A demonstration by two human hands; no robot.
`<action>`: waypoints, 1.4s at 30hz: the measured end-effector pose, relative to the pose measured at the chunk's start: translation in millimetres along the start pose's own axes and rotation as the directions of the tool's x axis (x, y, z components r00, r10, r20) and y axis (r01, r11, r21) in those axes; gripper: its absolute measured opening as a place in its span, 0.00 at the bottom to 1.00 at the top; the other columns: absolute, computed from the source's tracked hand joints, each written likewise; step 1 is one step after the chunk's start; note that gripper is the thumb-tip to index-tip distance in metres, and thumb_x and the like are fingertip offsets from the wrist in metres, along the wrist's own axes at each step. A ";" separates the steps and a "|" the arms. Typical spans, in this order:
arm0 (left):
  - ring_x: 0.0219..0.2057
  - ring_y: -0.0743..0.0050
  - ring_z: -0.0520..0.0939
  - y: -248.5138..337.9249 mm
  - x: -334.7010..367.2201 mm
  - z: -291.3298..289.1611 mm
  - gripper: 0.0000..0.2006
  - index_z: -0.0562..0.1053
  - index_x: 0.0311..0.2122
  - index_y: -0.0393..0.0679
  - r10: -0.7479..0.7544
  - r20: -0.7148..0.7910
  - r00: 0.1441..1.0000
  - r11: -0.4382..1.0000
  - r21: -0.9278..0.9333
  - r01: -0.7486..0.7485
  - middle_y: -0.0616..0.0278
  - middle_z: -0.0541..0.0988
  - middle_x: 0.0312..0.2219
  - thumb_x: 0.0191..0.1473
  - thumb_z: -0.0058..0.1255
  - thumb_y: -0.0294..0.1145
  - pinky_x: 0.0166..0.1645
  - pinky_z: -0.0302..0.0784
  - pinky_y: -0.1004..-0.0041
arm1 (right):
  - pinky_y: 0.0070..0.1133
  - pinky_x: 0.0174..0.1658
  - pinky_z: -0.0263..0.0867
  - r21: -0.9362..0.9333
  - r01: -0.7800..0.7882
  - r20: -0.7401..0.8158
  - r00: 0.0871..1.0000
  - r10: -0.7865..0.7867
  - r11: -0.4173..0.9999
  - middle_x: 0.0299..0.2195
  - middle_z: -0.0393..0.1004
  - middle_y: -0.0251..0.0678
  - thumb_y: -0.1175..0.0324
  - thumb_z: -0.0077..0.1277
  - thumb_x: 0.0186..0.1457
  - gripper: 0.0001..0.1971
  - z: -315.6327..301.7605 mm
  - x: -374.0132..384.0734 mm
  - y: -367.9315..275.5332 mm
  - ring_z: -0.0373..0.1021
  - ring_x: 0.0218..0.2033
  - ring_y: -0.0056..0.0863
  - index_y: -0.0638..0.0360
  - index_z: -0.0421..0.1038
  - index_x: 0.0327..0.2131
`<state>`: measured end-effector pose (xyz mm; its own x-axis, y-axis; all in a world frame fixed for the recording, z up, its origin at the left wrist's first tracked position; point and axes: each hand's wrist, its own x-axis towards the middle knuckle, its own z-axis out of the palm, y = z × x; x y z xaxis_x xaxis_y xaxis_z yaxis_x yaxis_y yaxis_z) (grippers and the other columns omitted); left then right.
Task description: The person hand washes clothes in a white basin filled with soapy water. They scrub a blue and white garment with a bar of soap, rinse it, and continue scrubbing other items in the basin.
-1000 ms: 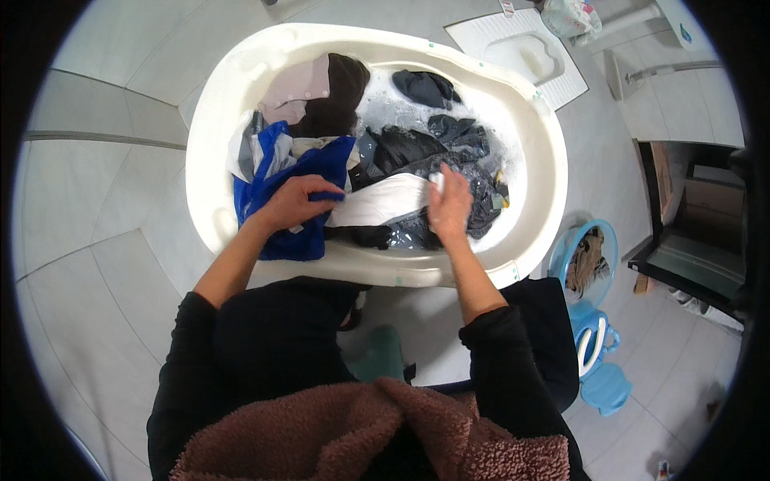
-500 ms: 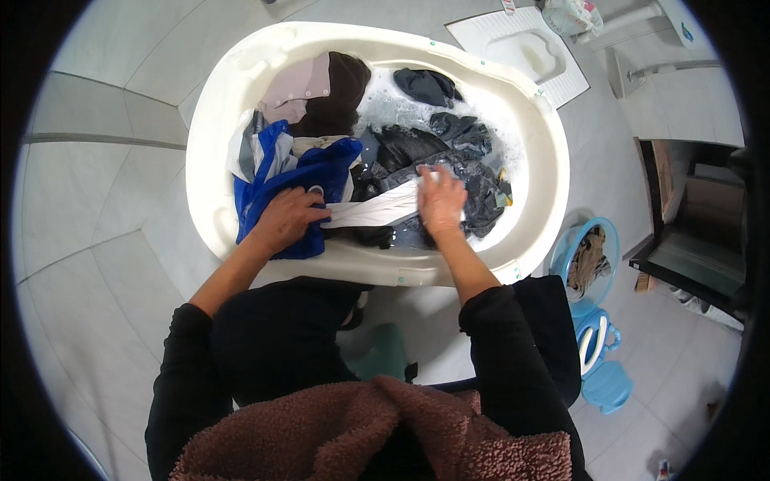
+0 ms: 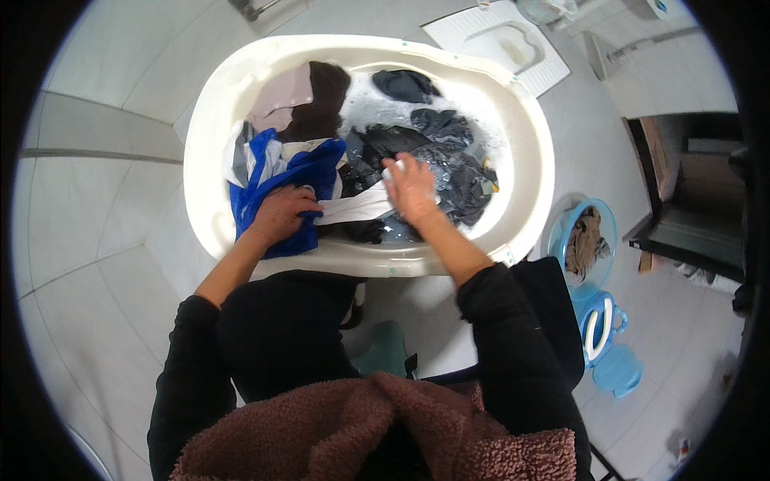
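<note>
A white strip of cloth (image 3: 358, 207) is stretched between my hands over the near side of a white tub (image 3: 531, 160). My left hand (image 3: 281, 215) is closed on its left end, resting on a bright blue garment (image 3: 324, 164) that hangs over the tub's near rim. My right hand (image 3: 413, 191) bends its fingers over the strip's right end. A small white piece shows at those fingertips; whether it is cloth or soap I cannot tell. Dark wet clothes (image 3: 457, 168) lie in sudsy water beyond and beside my right hand.
At the tub's far left lies a pale pink and dark brown garment (image 3: 282, 94). A floor toilet (image 3: 513, 50) is behind the tub. To the right stand a blue basin (image 3: 611, 248) with brownish cloth and a blue plastic item (image 3: 616, 369).
My right hand has moved left along the white strip, closer to my left hand. My left hand keeps its place on the blue garment. The whole view has shifted slightly.
</note>
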<state>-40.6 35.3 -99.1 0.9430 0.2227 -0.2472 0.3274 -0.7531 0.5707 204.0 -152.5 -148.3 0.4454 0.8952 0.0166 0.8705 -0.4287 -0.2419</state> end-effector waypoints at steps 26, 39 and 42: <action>0.46 0.49 0.81 53.8 25.8 -61.3 0.20 0.77 0.50 0.42 -0.283 0.195 0.939 0.944 0.230 0.236 0.46 0.81 0.43 0.51 0.47 0.18 0.52 0.75 0.66 | 0.35 0.58 0.59 -0.101 -0.796 0.171 0.578 0.798 0.597 0.61 0.58 0.45 0.62 0.57 0.54 0.28 -19.9 -473.3 212.1 0.61 0.55 0.45 0.33 0.66 0.59; 0.47 0.42 0.78 44.0 16.5 -75.2 0.17 0.77 0.47 0.39 -0.096 0.132 0.987 0.913 0.407 0.034 0.42 0.79 0.44 0.51 0.47 0.24 0.55 0.72 0.57 | 0.42 0.63 0.55 0.157 -0.698 -0.134 0.686 0.715 0.699 0.57 0.65 0.47 0.60 0.63 0.49 0.32 2.3 -465.2 213.0 0.58 0.61 0.50 0.52 0.66 0.58; 0.47 0.43 0.79 58.3 19.0 -76.4 0.18 0.79 0.46 0.43 -0.188 -0.035 0.982 0.932 0.310 0.190 0.43 0.80 0.42 0.50 0.45 0.28 0.54 0.74 0.58 | 0.28 0.46 0.71 0.563 -0.717 -0.131 0.415 0.900 0.412 0.45 0.76 0.44 0.57 0.57 0.57 0.23 -43.7 -423.7 256.4 0.73 0.44 0.37 0.64 0.72 0.49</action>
<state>0.9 42.8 -10.7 0.8661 0.3821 -0.3222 0.4656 -0.8513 0.2419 247.6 -647.0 -175.0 0.9960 -0.0308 -0.0836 -0.0784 -0.7496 -0.6573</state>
